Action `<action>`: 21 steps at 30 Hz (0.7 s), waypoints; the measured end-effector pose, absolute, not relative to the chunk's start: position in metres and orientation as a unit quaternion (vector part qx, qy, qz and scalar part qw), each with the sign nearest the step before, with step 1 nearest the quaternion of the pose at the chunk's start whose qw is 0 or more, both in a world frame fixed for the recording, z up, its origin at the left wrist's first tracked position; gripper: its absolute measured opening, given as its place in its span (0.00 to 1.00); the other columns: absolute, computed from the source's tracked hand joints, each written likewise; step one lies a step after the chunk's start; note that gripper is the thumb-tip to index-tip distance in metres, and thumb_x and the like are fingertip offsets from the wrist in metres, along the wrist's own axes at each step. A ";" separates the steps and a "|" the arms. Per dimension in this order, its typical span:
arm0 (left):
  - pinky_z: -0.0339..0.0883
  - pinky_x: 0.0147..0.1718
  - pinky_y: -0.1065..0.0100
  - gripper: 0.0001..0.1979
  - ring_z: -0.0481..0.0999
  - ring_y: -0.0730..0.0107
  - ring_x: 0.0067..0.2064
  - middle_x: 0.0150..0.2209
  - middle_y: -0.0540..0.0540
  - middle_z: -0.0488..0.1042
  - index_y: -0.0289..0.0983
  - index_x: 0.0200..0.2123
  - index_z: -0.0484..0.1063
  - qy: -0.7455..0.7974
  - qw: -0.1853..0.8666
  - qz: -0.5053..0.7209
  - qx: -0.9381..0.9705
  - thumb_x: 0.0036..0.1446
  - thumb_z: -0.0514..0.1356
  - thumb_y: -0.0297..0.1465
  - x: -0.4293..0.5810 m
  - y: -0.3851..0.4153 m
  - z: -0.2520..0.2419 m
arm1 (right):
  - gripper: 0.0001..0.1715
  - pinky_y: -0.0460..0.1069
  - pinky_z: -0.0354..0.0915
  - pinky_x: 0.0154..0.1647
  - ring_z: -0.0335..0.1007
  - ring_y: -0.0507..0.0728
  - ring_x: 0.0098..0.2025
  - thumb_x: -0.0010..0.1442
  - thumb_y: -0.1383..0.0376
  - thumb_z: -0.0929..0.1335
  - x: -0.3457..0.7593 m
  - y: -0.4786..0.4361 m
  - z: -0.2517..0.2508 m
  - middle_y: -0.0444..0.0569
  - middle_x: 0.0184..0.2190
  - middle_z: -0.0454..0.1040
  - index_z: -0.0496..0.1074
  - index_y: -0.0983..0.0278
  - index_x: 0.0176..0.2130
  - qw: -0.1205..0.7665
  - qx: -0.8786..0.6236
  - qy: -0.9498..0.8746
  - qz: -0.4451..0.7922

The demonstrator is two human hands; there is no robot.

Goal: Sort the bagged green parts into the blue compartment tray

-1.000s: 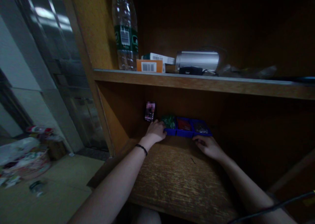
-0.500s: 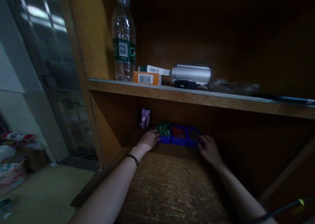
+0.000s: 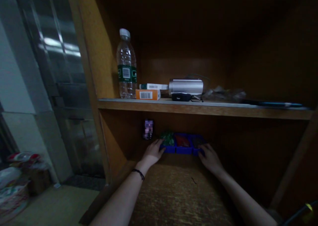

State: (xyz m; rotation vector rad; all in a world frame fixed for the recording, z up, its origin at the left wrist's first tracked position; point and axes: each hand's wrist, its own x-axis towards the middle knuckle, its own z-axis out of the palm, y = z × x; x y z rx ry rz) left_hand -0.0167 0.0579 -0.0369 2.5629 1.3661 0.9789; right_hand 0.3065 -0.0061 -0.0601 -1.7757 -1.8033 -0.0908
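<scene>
Three small blue bins [image 3: 184, 150] stand side by side at the back of the lower shelf. Green packets [image 3: 168, 139] fill the left bin, red packets [image 3: 182, 140] lie in the middle one, and dark contents I cannot make out are in the right one. My left hand [image 3: 153, 152] grips the left end of the row, its thumb near the front corner. At the right end my right hand [image 3: 210, 157] grips the outer bin, with its fingertips partly lost in shadow. A phone-like object with a blurred screen [image 3: 148, 129] leans behind my left hand.
On the shelf board [image 3: 174, 106] above stand a clear bottle [image 3: 126, 72], an orange box [image 3: 148, 94], a silver cylinder [image 3: 186, 86], a black key-like item [image 3: 181, 97] and crumpled plastic [image 3: 225, 93]. A wooden side wall [image 3: 113, 143] bounds the left.
The camera view has shifted, so the whole cabinet appears lower and slightly smaller. My hands stay at both ends of the blue bins, which show little or no movement on the shelf.
</scene>
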 end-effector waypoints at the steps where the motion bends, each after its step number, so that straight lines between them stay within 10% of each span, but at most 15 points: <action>1: 0.68 0.52 0.63 0.20 0.75 0.60 0.52 0.53 0.42 0.73 0.40 0.57 0.66 0.448 0.042 0.330 0.830 0.63 0.57 0.34 -0.017 0.057 -0.036 | 0.22 0.58 0.61 0.60 0.65 0.64 0.58 0.63 0.64 0.62 0.305 -0.006 -0.060 0.55 0.56 0.67 0.72 0.60 0.55 0.293 -0.673 -0.679 -0.028; 6: 0.69 0.50 0.61 0.18 0.75 0.59 0.48 0.53 0.40 0.68 0.39 0.53 0.66 0.462 0.046 0.348 0.814 0.61 0.58 0.37 -0.014 0.052 -0.030 | 0.26 0.70 0.56 0.60 0.55 0.72 0.65 0.64 0.63 0.61 0.298 -0.011 -0.055 0.55 0.62 0.64 0.68 0.57 0.60 0.249 -0.699 -0.671 -0.014; 21: 0.71 0.48 0.57 0.19 0.75 0.59 0.43 0.52 0.40 0.61 0.38 0.50 0.63 0.494 0.067 0.374 0.782 0.58 0.61 0.37 -0.013 0.057 -0.034 | 0.21 0.54 0.62 0.60 0.68 0.60 0.56 0.59 0.68 0.64 0.302 -0.017 -0.038 0.51 0.52 0.73 0.73 0.60 0.51 0.324 -0.625 -0.711 -0.012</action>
